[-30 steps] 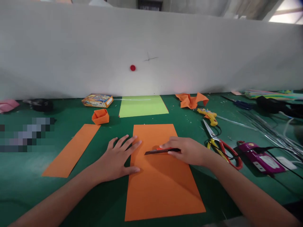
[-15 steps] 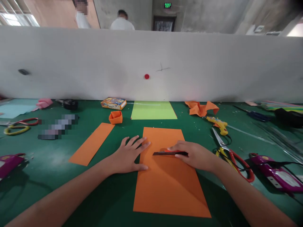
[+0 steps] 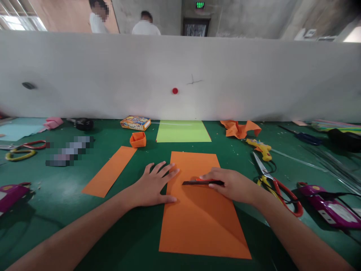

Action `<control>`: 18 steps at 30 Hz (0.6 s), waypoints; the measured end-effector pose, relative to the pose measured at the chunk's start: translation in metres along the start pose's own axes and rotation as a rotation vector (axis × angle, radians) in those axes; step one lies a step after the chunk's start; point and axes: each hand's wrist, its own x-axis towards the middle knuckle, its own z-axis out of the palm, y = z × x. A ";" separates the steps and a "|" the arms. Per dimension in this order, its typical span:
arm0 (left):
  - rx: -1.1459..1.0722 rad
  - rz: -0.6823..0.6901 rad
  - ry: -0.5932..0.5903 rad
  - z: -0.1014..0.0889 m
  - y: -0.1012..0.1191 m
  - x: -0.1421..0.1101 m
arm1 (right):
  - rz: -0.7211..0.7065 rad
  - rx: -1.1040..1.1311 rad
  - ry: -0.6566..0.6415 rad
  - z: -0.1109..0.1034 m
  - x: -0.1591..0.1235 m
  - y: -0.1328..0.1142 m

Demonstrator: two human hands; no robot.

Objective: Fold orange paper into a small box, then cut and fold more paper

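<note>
The large orange rectangular paper sheet (image 3: 204, 226) is lying flat on the green tabletop (image 3: 121, 241). The left hand (image 3: 148, 190), fingers spread wide, is resting across the sheet's left edge. The right hand (image 3: 232, 184) is gripping a slender black-and-red knife (image 3: 194, 183) above the sheet's middle. Left of the sheet, a narrow orange paper strip (image 3: 110, 171) is lying; right of it, red-and-yellow-handled metal scissors (image 3: 261, 165) are resting.
</note>
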 end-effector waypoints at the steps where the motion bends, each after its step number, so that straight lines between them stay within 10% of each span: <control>1: -0.002 -0.006 -0.007 -0.001 0.000 0.000 | -0.002 -0.002 -0.004 0.000 0.000 0.000; 18: -0.003 -0.015 -0.005 -0.001 -0.001 0.001 | -0.017 -0.011 0.001 -0.001 0.001 0.001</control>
